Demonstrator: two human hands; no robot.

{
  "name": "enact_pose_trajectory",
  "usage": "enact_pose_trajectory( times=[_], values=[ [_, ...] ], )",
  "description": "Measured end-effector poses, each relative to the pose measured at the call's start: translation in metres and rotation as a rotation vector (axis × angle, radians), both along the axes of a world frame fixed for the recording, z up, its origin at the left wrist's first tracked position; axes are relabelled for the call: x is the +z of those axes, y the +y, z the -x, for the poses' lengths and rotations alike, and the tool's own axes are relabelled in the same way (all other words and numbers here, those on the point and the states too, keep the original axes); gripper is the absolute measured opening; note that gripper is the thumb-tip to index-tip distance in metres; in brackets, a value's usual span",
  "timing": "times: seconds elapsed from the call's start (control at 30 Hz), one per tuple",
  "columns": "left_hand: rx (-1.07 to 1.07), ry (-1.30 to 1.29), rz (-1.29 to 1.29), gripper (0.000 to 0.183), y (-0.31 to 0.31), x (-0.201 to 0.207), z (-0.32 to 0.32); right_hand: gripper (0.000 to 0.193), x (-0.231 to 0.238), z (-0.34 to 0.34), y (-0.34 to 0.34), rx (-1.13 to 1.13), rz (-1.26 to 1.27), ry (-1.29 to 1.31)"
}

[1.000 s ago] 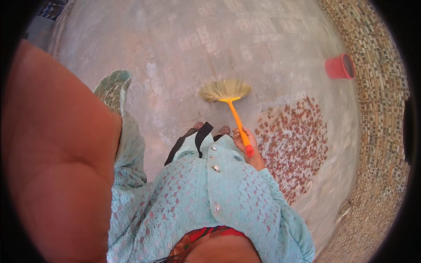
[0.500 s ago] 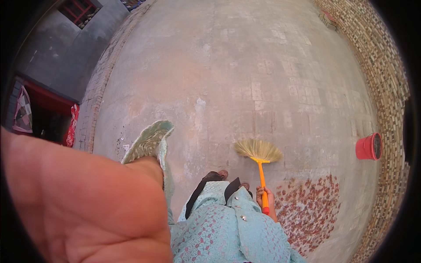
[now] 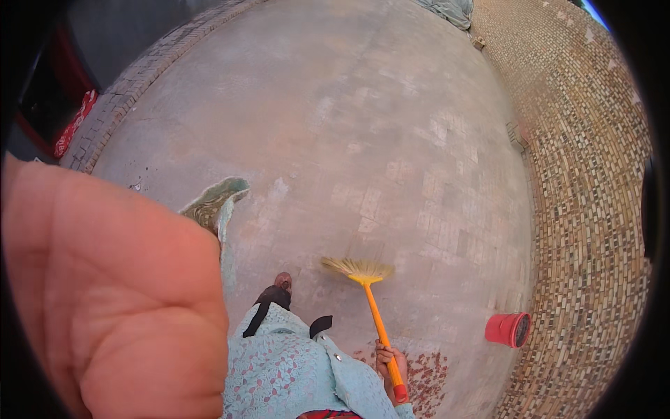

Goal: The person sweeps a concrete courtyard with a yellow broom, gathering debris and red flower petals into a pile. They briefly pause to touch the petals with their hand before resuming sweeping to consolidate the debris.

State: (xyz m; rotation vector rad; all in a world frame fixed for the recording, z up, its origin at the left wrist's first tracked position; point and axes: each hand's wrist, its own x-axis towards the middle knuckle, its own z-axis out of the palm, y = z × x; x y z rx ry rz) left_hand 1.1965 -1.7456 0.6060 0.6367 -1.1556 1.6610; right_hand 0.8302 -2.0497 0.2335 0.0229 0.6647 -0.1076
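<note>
My right hand [image 3: 389,359] is closed round the orange handle of a broom [image 3: 377,318], near the handle's red end. The yellow bristle head fans out in front of my feet, against or just above the concrete; which of these I cannot tell. Close to the camera at the left, the palm of my left hand [image 3: 132,286] fills much of the view, with its fingers out of sight. Its wide pale green sleeve hangs open at the wrist. Small reddish-brown pieces [image 3: 427,383] lie scattered on the ground beside my right hand.
A red bucket [image 3: 504,329], dark inside, stands at the right, near a long brick wall [image 3: 579,209]. Grey concrete [image 3: 279,119] stretches ahead. A brick edging [image 3: 132,91] borders it on the left, by a doorway with a red cloth-like item [image 3: 75,124]. A grey cover [image 3: 450,10] lies far off.
The view has swung to the right, with more brick wall showing. My right hand still grips the broom. One shoe now shows farther forward, and the scattered pieces sit lower in view.
</note>
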Motion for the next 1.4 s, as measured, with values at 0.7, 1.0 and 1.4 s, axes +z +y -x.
enact_pose_trajectory(
  times=[0.7, 1.0, 1.4],
  values=[
    [-0.325, 1.807, -1.007, 0.025, -0.11, -0.272, -0.086, 0.014, -0.093, -0.241, -0.204, 0.545, 0.242, 0.619],
    [-0.103, 2.233, -0.746, 0.027, -0.066, -0.318, -0.023, 0.01, -0.061, -0.414, -0.172, 0.871, 0.104, 0.346],
    [-0.11, 2.199, -0.643, 0.026, -0.037, -0.402, -0.056, 0.019, -0.007, -0.535, -0.087, 0.984, 0.154, 0.115]
  ],
)
